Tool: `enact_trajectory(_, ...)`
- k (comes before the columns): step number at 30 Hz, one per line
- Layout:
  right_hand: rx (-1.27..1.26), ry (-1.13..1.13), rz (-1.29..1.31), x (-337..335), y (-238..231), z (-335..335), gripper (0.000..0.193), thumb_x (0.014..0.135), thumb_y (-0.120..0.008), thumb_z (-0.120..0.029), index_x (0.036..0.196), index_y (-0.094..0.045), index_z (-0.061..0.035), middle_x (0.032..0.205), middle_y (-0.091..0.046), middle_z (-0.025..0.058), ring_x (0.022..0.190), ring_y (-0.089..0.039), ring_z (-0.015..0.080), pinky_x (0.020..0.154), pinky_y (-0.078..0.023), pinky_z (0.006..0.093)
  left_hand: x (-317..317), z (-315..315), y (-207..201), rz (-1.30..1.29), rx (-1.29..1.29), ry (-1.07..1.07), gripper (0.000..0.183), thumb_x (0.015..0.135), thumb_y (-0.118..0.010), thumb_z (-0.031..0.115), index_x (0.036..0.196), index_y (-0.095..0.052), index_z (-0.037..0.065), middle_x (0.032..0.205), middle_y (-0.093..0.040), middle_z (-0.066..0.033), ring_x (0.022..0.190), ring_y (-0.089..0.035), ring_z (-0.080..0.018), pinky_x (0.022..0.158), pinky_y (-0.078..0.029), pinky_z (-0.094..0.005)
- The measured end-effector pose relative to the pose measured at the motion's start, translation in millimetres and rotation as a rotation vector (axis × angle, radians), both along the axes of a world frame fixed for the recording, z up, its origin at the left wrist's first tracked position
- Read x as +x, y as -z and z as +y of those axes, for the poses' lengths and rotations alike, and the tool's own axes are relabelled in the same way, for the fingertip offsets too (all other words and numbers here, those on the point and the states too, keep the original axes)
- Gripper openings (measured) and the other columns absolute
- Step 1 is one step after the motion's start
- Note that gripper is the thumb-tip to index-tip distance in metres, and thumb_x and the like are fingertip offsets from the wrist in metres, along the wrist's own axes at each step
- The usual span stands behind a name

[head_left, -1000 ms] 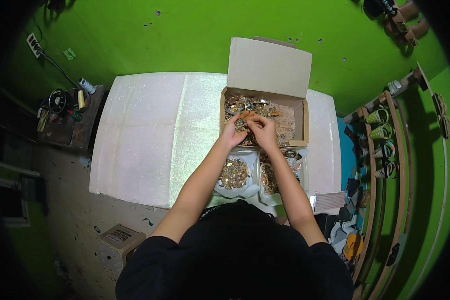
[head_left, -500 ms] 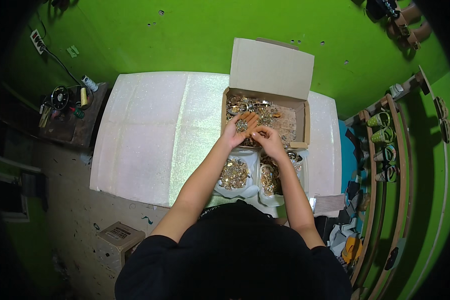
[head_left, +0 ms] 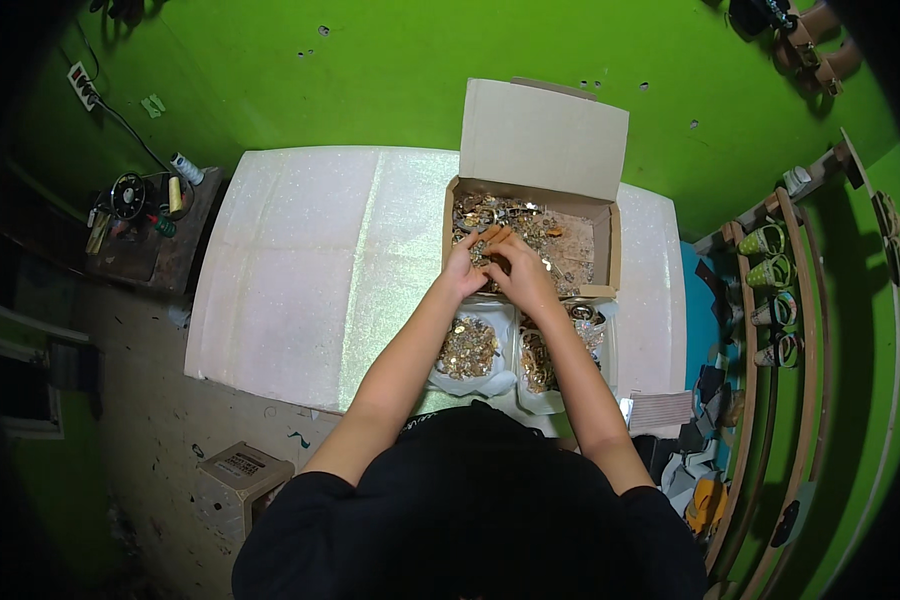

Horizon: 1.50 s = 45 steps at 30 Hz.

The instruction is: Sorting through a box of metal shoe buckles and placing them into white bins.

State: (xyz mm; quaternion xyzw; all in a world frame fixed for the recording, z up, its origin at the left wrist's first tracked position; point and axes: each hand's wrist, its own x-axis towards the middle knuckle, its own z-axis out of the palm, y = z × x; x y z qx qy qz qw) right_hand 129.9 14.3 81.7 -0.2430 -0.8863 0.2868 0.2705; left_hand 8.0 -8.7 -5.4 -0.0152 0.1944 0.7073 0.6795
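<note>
An open cardboard box [head_left: 606, 240] with its lid flap raised stands at the table's far right, filled with several small gold and silver metal pieces [head_left: 555, 235]. My left hand [head_left: 467, 266] and my right hand [head_left: 523, 272] meet over the box's near edge, fingertips together among the pieces. What they pinch is too small to make out. Just in front of the box sit two open white bags [head_left: 467, 350] of small golden bits, lying under my forearms.
A white glittery sheet covers the table [head_left: 300, 270]. A dark side stand [head_left: 135, 225] at the left carries thread spools and tools. A small cardboard box [head_left: 238, 470] lies on the floor. Curved wooden racks [head_left: 770, 290] with shoes stand at the right, against green walls.
Both hands stayed together over the box and shifted slightly, fingers working in the metal pieces. Nothing else moved.
</note>
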Motion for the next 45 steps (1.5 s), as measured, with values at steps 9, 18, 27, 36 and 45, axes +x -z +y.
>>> enact_trajectory(9, -0.02, 0.041, 0.012, -4, 19, 7, 0.015, 0.066, -0.062, -0.008, 0.079, -0.059, -0.0005, 0.08, -0.057, 0.0135, 0.073, -0.055, 0.0292, 0.065, -0.044, 0.0327, 4, 0, -8, -0.088, 0.017, -0.03, 0.038, 0.09, -0.024, 0.029, 0.101, -0.047, 0.0, 0.105, -0.052, -0.0158, 0.1, -0.049, -0.0261, 0.088, -0.039, -0.0348)
enact_trajectory(18, -0.237, 0.215, 0.309, -4, 1, 6, 0.012, 0.068, -0.06, -0.002, 0.08, -0.059, 0.0007, 0.071, -0.06, 0.0106, 0.061, -0.058, 0.0164, 0.056, -0.045, 0.0271, 1, -2, 2, -0.031, -0.017, 0.052, 0.035, 0.089, -0.029, 0.026, 0.102, -0.045, -0.002, 0.101, -0.05, -0.0191, 0.095, -0.05, -0.0265, 0.083, -0.044, -0.0388)
enact_trajectory(27, -0.486, 0.151, 0.217, 0, 16, 19, 0.014, 0.07, -0.06, -0.003, 0.083, -0.06, 0.001, 0.073, -0.061, 0.0073, 0.066, -0.056, 0.011, 0.06, -0.044, 0.0227, 1, -5, 3, 0.002, -0.091, 0.071, 0.033, 0.089, -0.033, 0.029, 0.102, -0.045, 0.001, 0.098, -0.049, -0.0131, 0.089, -0.051, -0.0215, 0.077, -0.047, -0.0349)
enact_trajectory(36, -0.671, -0.062, -0.066, 27, 4, 2, 0.012, 0.069, -0.063, -0.005, 0.079, -0.06, 0.0007, 0.073, -0.06, 0.0027, 0.063, -0.05, 0.0074, 0.061, -0.041, 0.0205, 7, -10, -22, -0.119, 0.011, 0.041, 0.039, 0.09, -0.025, 0.028, 0.105, -0.044, -0.003, 0.108, -0.049, -0.0174, 0.103, -0.047, -0.0273, 0.09, -0.038, -0.0378)
enact_trajectory(45, -0.279, 0.01, -0.104, 28, -4, -4, 0.017, 0.067, -0.06, -0.009, 0.082, -0.06, -0.0015, 0.083, -0.055, 0.0107, 0.077, -0.053, 0.0215, 0.071, -0.041, 0.0292, 7, -9, -24, -0.104, 0.023, 0.051, 0.037, 0.09, -0.024, 0.027, 0.104, -0.044, -0.001, 0.112, -0.047, -0.0159, 0.106, -0.045, -0.0263, 0.087, -0.041, -0.0384)
